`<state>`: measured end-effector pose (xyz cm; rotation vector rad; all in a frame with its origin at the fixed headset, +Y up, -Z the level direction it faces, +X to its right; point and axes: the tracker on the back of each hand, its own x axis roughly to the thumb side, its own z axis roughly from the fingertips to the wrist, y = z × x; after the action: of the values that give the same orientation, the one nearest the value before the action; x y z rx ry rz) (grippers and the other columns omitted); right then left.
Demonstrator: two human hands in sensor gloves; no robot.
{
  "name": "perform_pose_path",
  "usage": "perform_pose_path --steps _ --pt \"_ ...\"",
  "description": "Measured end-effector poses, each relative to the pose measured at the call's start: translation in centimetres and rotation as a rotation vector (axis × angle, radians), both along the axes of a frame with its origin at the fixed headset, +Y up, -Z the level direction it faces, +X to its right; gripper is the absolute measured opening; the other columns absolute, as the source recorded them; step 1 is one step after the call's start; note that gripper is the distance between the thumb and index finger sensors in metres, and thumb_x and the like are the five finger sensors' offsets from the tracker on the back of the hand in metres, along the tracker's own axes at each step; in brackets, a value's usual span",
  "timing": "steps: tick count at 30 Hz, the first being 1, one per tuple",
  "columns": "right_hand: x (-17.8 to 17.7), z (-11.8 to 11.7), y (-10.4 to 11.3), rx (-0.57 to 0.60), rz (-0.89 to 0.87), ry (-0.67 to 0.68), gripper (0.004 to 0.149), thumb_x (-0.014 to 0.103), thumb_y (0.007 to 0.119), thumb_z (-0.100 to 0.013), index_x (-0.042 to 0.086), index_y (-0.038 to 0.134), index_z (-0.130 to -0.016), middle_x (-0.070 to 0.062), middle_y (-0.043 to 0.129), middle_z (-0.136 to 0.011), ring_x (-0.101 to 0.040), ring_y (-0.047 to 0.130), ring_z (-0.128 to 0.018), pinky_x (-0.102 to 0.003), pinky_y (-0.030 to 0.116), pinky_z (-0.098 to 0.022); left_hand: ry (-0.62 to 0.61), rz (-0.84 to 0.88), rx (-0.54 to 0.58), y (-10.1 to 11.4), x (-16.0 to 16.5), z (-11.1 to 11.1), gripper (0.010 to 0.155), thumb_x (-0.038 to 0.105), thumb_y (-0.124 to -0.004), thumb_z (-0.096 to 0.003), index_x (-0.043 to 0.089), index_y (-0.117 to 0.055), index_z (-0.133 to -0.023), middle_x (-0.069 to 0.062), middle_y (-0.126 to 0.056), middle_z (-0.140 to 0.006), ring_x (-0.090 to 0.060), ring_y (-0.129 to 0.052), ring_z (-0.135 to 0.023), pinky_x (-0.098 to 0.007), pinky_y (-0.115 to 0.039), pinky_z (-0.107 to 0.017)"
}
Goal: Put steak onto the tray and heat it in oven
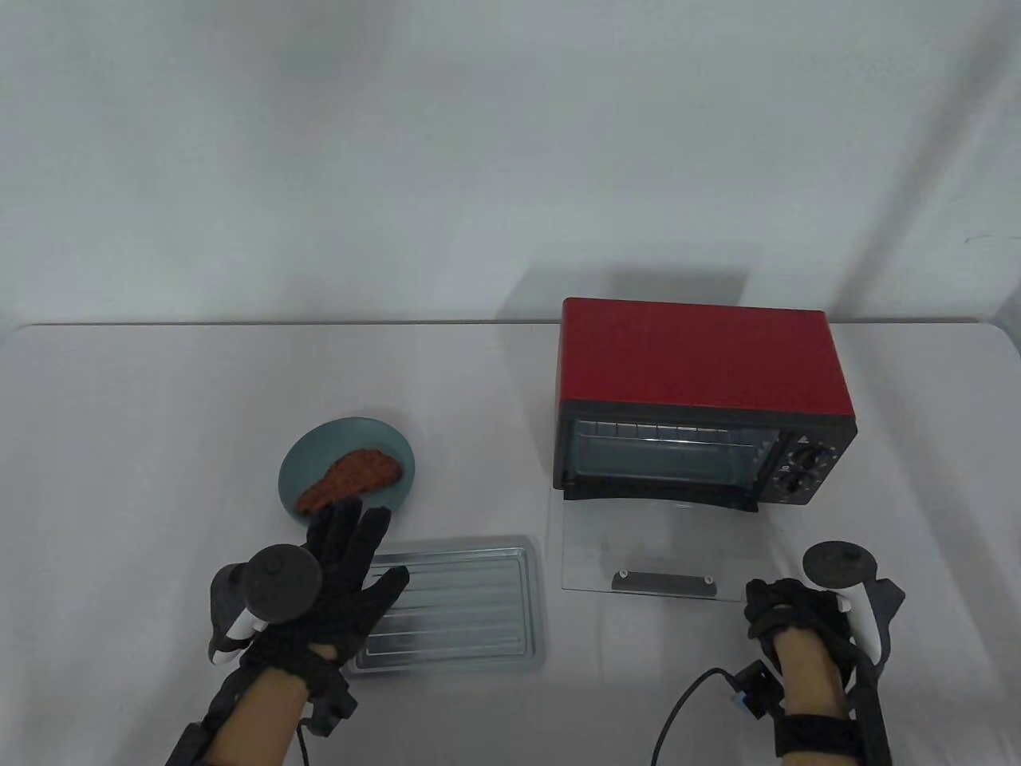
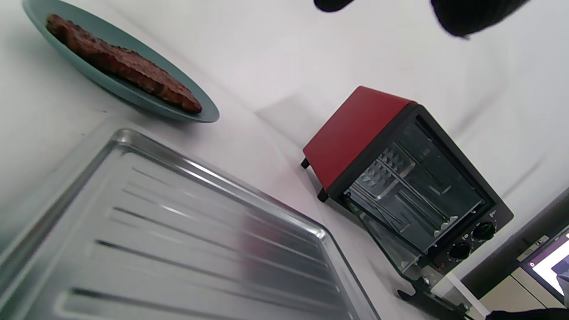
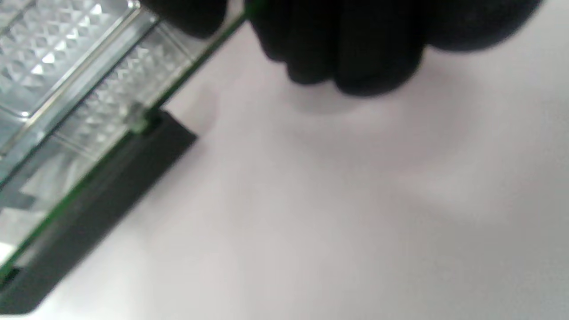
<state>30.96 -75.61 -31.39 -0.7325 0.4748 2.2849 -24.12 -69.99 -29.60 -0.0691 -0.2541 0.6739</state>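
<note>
The brown steak (image 1: 349,476) (image 2: 120,62) lies on a teal plate (image 1: 319,441) (image 2: 146,100) left of centre. In front of the plate sits the ribbed metal tray (image 1: 467,606) (image 2: 178,231), with nothing on it. My left hand (image 1: 359,550) hovers over the tray's left end, fingers spread and holding nothing, fingertips (image 2: 471,15) near the plate's front rim. The red oven (image 1: 694,359) (image 2: 355,133) stands at the right, its glass door (image 1: 638,550) (image 3: 66,111) folded down flat. My right hand (image 1: 772,608) (image 3: 346,53) is curled beside the door's front right corner; contact is unclear.
The oven's two black knobs (image 1: 802,471) are on its right front panel. A black door handle (image 1: 662,581) runs along the door's front edge. A cable (image 1: 686,710) trails from my right wrist. White tabletop (image 1: 159,439) stretches left and behind the plate.
</note>
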Motion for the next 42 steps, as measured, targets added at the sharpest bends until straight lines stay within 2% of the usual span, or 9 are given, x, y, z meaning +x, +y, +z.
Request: perform_pose_path --steps 8,11,14,19,22,28,30,36,42 --pt "0.0 0.1 0.3 -0.006 0.049 0.012 0.058 0.039 0.067 -0.055 -0.001 0.062 -0.096 -0.029 0.079 -0.079 -0.045 0.087 -0.054 -0.058 0.074 -0.034 0.124 0.116 0.092 1.3 -1.8 -0.3 0.076 0.069 -0.065 -0.0505 0.027 -0.048 -0.112 -0.01 -0.043 -0.12 -0.041 -0.04 -0.114 -0.068 -0.05 -0.073" --pt "0.0 0.3 2.1 0.145 0.116 0.002 0.061 0.04 0.066 -0.056 -0.001 0.057 -0.1 -0.031 0.074 -0.087 -0.051 0.083 -0.065 -0.063 0.071 -0.04 0.227 0.2 0.128 2.0 -3.8 -1.0 0.072 0.064 -0.07 -0.0512 0.025 -0.054 -0.11 -0.01 -0.052 -0.118 -0.042 -0.052 -0.111 -0.066 -0.058 -0.071" --pt "-0.8 0.5 4.3 0.358 0.147 0.054 0.063 0.04 0.067 -0.055 -0.001 0.056 -0.102 -0.034 0.07 -0.093 -0.056 0.078 -0.074 -0.068 0.066 -0.047 0.326 0.267 0.073 2.1 -6.2 -2.7 0.069 0.058 -0.074 -0.0516 0.023 -0.057 -0.109 -0.01 -0.057 -0.116 -0.041 -0.058 -0.109 -0.064 -0.061 -0.07" --pt "-4.3 0.5 7.4 0.747 0.092 0.364 0.066 0.042 0.067 -0.055 0.004 0.052 -0.107 -0.034 0.051 -0.109 -0.059 0.053 -0.097 -0.075 0.046 -0.059 0.442 0.347 -0.158 0.4 -10.0 -7.1 0.067 0.048 -0.081 -0.0511 0.02 -0.059 -0.107 -0.013 -0.061 -0.113 -0.043 -0.064 -0.105 -0.063 -0.065 -0.069" --pt "-7.1 1.0 8.4 0.839 0.113 0.574 0.07 0.047 0.065 -0.056 0.008 0.044 -0.11 -0.03 0.038 -0.114 -0.056 0.034 -0.104 -0.076 0.031 -0.061 0.502 0.248 -0.247 -1.1 -11.4 -9.4 0.07 0.05 -0.083 -0.0497 0.021 -0.057 -0.108 -0.013 -0.061 -0.114 -0.042 -0.066 -0.105 -0.064 -0.067 -0.067" --pt "-11.6 1.4 8.4 0.824 0.24 0.826 0.073 0.051 0.064 -0.055 0.011 0.039 -0.111 -0.027 0.031 -0.116 -0.052 0.023 -0.105 -0.077 0.023 -0.059 0.648 0.225 -0.43 -5.4 -13.3 -11.8 0.074 0.054 -0.085 -0.048 0.02 -0.057 -0.108 -0.014 -0.064 -0.112 -0.042 -0.077 -0.099 -0.065 -0.076 -0.059" --pt "-12.3 1.3 8.1 0.795 0.269 0.869 0.074 0.053 0.064 -0.055 0.012 0.037 -0.111 -0.026 0.03 -0.116 -0.051 0.021 -0.105 -0.077 0.022 -0.059 0.655 0.22 -0.414 -5.9 -13.5 -12.2 0.072 0.052 -0.086 -0.0483 0.019 -0.059 -0.107 -0.014 -0.067 -0.11 -0.038 -0.078 -0.093 -0.06 -0.078 -0.056" --pt "-12.2 1.1 7.4 0.749 0.263 0.865 0.075 0.053 0.064 -0.055 0.012 0.036 -0.111 -0.026 0.029 -0.116 -0.051 0.019 -0.105 -0.077 0.02 -0.059 0.714 -0.033 -0.385 -6.2 -13.1 -14.1 0.067 0.05 -0.093 -0.0434 0.018 -0.073 -0.099 -0.01 -0.087 -0.092 -0.024 -0.092 -0.07 -0.051 -0.084 -0.046" --pt "-11.4 1.1 7.4 0.75 0.229 0.815 0.074 0.052 0.064 -0.055 0.011 0.039 -0.111 -0.027 0.03 -0.116 -0.052 0.02 -0.105 -0.077 0.021 -0.059 0.785 -0.081 -0.395 -6.6 -12.7 -15.0 0.049 0.044 -0.096 -0.0432 0.018 -0.089 -0.084 -0.004 -0.096 -0.07 -0.015 -0.099 -0.048 -0.045 -0.089 -0.035"
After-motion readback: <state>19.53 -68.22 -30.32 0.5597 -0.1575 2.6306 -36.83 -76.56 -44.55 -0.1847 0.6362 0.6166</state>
